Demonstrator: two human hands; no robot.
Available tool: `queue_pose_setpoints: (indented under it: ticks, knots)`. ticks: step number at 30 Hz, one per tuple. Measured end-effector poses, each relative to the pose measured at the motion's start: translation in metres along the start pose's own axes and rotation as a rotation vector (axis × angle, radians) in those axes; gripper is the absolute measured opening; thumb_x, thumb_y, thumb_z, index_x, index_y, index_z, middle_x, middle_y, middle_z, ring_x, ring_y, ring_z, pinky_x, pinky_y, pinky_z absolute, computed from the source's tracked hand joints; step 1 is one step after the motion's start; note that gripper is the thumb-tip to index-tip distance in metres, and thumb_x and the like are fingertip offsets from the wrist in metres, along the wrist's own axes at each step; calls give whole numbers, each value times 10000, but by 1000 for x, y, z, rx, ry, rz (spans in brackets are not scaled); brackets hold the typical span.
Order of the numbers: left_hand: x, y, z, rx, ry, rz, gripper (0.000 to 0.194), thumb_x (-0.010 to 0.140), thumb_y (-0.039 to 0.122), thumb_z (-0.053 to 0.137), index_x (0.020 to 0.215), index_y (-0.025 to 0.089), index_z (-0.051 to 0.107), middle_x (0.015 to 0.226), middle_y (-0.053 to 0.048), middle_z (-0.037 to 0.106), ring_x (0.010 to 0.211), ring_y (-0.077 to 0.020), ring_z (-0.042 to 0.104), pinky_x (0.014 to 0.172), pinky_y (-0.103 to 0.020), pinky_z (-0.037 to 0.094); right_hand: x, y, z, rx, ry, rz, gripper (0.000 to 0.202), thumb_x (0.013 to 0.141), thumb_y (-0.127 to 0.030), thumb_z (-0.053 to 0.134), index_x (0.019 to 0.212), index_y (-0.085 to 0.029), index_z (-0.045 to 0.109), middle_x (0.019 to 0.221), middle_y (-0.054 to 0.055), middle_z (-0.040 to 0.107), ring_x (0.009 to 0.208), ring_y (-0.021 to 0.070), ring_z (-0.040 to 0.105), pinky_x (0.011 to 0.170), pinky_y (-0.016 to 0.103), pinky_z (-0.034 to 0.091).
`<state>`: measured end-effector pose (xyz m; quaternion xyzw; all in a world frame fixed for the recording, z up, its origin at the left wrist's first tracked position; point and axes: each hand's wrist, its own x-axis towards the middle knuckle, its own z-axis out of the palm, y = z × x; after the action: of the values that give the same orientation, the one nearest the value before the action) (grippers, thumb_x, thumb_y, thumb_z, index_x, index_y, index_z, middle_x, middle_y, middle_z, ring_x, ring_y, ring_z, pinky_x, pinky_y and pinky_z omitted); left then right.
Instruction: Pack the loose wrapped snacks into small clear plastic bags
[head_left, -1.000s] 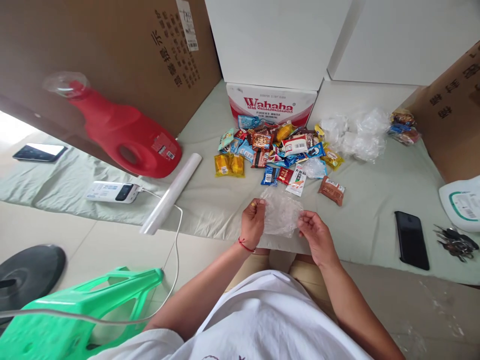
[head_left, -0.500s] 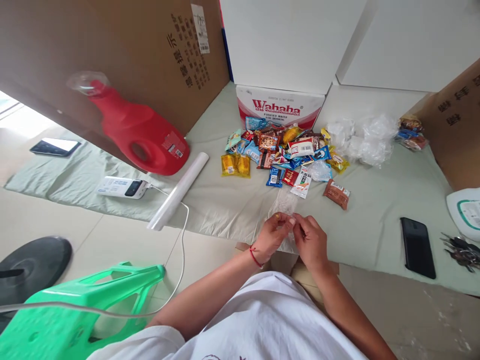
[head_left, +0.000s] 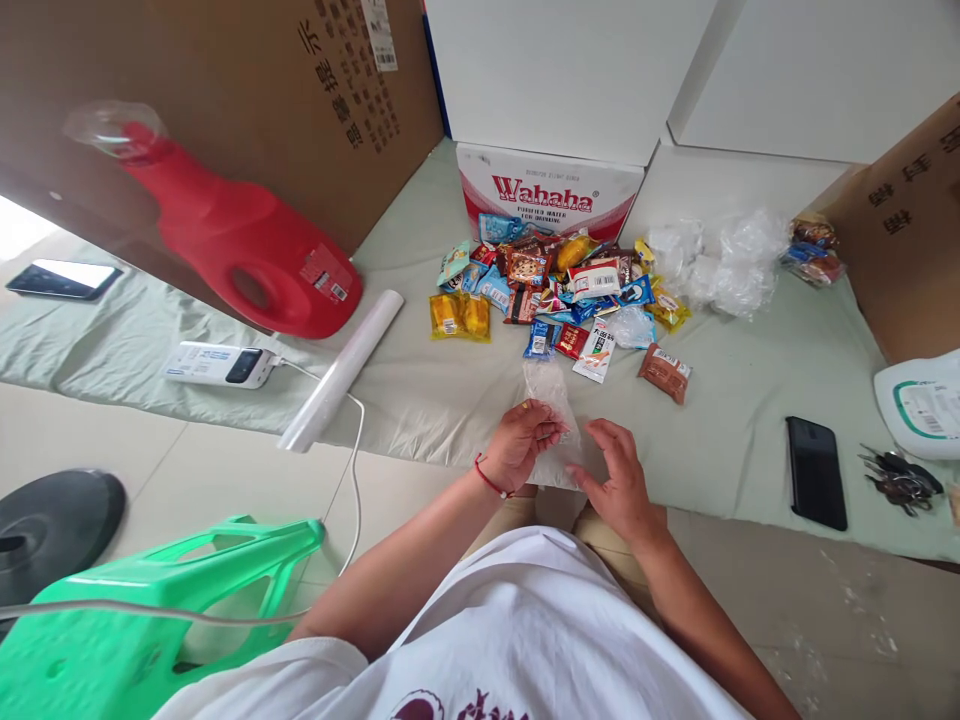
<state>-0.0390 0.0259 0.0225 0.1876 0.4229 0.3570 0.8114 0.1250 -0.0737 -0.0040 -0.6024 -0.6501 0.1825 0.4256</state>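
Observation:
A clear plastic bag (head_left: 551,385) lies flat on the pale green cloth, in front of me. My left hand (head_left: 523,440) is over its left side, fingers pinched together on the bag's thin film. To the right of the bag, my right hand (head_left: 619,475) has thumb and fingers apart and holds nothing. Beyond the bag is a heap of small wrapped snacks (head_left: 529,268), with a white packet (head_left: 595,350) at its near edge. A brown packet (head_left: 665,372) lies apart on the right.
At left are a red jug (head_left: 247,240), a clear film roll (head_left: 341,370), a power bank (head_left: 217,364) with a cable and a green stool (head_left: 112,600). Crumpled clear bags (head_left: 727,265), a black phone (head_left: 816,472) and keys (head_left: 900,480) lie right. A Wahaba-style carton (head_left: 551,190) stands behind.
My hands were together at the bag's near part. They have separated, and my right hand has opened. The view has shifted slightly, so the scene sits further left and higher.

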Motion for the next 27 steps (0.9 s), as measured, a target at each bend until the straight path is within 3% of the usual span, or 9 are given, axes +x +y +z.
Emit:
queue_pose_setpoints:
  ticks: [4, 6, 11, 16, 18, 21, 24, 27]
  knots:
    - [1, 2, -1, -17, 9, -24, 260, 650, 305, 760, 712, 184, 538, 729, -9, 665, 649, -133, 663, 625, -251, 476, 10, -4, -4, 216, 36, 37, 317, 984, -246, 520, 1293, -268, 582, 1304, 126, 554, 1133, 242, 599, 948, 444, 557]
    - [1, 5, -3, -39, 16, -57, 219, 643, 277, 717, 688, 188, 522, 714, -11, 670, 628, -136, 658, 603, -251, 465, 13, -4, -7, 260, 33, 57, 285, 982, -252, 523, 1261, -260, 580, 1291, 117, 551, 1053, 215, 612, 915, 415, 563]
    - [2, 9, -7, -99, 16, -106, 182, 637, 247, 682, 664, 193, 511, 676, -12, 659, 618, -149, 653, 584, -263, 458, 17, -10, 0, 85, -26, -59, 311, 923, -261, 688, 1223, -261, 606, 1218, 105, 597, 1054, 225, 611, 899, 404, 551]
    - [1, 6, -5, -116, -12, -122, 197, 675, 257, 699, 682, 194, 512, 692, -14, 644, 629, -142, 636, 616, -273, 475, 23, -15, 12, -21, 43, -109, 96, 962, -211, 628, 1021, -263, 683, 986, 66, 669, 947, 215, 602, 822, 383, 541]
    - [-2, 3, -4, -102, -21, -76, 254, 706, 340, 746, 721, 194, 539, 737, -16, 644, 688, -148, 641, 635, -269, 480, 26, -17, 14, -35, 53, -101, 111, 976, -206, 598, 976, -264, 694, 946, 58, 679, 902, 211, 600, 792, 379, 538]
    - [-11, -4, -4, 49, 14, 106, 341, 711, 450, 811, 830, 201, 612, 869, -16, 651, 818, -152, 624, 682, -257, 481, 31, -18, 13, -42, 71, -55, 124, 987, -245, 583, 958, -267, 702, 933, 62, 680, 904, 221, 619, 804, 398, 548]
    - [-16, -9, -5, 312, 71, 269, 339, 653, 375, 868, 868, 199, 676, 940, -16, 658, 889, -152, 594, 779, -262, 481, 32, -18, 13, 24, 78, 10, 127, 986, -288, 593, 940, -262, 708, 934, 64, 678, 907, 215, 628, 801, 380, 547]
    - [-12, -8, -10, 312, 108, 291, 260, 669, 350, 832, 781, 195, 657, 836, -4, 641, 821, -146, 585, 749, -264, 474, 31, -13, 16, 207, 111, 171, 138, 961, -356, 636, 928, -237, 698, 919, 50, 672, 839, 182, 619, 757, 330, 534]
